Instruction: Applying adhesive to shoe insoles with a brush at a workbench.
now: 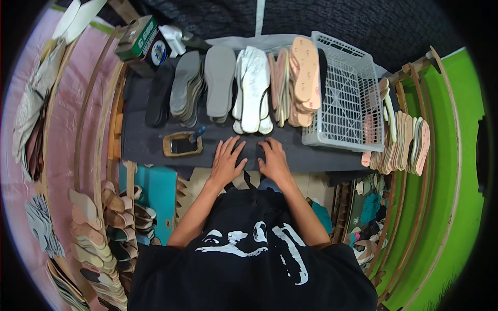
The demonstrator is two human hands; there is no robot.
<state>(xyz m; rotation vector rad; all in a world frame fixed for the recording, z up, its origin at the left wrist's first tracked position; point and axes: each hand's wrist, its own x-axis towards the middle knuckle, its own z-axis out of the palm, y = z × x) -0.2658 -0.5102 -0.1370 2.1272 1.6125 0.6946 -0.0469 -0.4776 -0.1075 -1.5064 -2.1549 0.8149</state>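
Dark cloth covers one worktable (142, 147) set between a pink wall (65, 129) at left and a green wall (469, 176) at right. Along the far side lie, left to right, two stacks of grey, foot-shaped insoles (220, 78), one of white, foot-shaped insoles (254, 88), one of peach insoles (305, 67), and one pale, slatted plastic crate (340, 142). One wooden-rimmed tray (167, 148) with one blue-handled brush (197, 135) sits left. Two bare forearms reach forward; left hand (227, 159) and right hand (274, 161) lie palms down, fingers spread, holding nothing, just nearer than the white insoles.
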